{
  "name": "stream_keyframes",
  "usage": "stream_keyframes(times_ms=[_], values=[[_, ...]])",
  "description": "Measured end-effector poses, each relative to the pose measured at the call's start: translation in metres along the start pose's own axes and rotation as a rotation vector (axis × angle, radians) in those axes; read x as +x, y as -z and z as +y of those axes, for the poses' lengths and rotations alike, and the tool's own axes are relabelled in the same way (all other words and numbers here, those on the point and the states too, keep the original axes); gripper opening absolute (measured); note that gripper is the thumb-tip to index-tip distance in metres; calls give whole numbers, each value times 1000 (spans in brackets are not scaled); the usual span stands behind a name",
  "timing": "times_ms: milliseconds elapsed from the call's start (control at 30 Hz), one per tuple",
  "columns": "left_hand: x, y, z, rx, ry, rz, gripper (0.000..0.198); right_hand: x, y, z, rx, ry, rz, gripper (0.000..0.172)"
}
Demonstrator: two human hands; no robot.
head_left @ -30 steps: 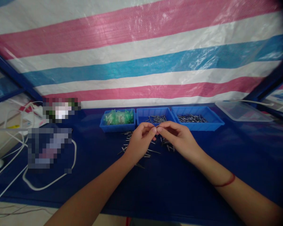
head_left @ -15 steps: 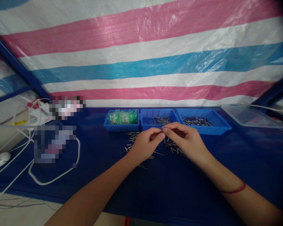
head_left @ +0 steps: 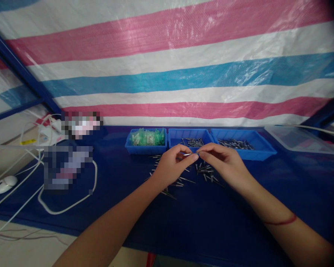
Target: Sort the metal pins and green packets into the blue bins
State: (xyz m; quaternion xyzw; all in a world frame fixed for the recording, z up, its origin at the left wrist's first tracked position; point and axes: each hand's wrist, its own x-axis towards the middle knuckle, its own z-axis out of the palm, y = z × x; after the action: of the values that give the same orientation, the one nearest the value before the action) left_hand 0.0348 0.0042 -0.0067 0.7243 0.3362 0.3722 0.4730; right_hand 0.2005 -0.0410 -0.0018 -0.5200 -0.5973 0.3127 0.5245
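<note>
My left hand (head_left: 171, 165) and my right hand (head_left: 224, 163) meet fingertip to fingertip above the blue table. Both pinch a thin metal pin (head_left: 189, 153) held level between them. Under the hands lie several loose metal pins (head_left: 204, 171) scattered on the table. Just behind them stand three small blue trays in a row: the left tray (head_left: 146, 141) holds green plastic parts, the middle tray (head_left: 189, 141) and the right tray (head_left: 243, 144) hold metal pins.
A clear plastic lid or tray (head_left: 300, 140) lies at the far right. White cables (head_left: 69, 200) loop across the table's left side, with a white mouse (head_left: 4, 182) beyond. A striped tarpaulin (head_left: 167, 63) hangs behind the trays.
The view has shifted slightly, so the trays and hands sit a little further right. My hands stay together, and the pin now shows clearly between the fingertips.
</note>
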Motion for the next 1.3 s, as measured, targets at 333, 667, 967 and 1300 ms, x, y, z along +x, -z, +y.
stream_keyframes(times_ms=[333,667,967,1300], values=[[-10,6,3,824,-296,-192,41,14,50,21,-699,213,475,24],[-13,19,18,1044,-346,-301,30,17,29,-3,-944,290,336,28],[0,33,8,700,-499,-67,23,-16,-28,-2,-789,416,-240,24],[-6,38,-4,593,-551,-55,25,-35,-62,4,-786,456,-370,23]])
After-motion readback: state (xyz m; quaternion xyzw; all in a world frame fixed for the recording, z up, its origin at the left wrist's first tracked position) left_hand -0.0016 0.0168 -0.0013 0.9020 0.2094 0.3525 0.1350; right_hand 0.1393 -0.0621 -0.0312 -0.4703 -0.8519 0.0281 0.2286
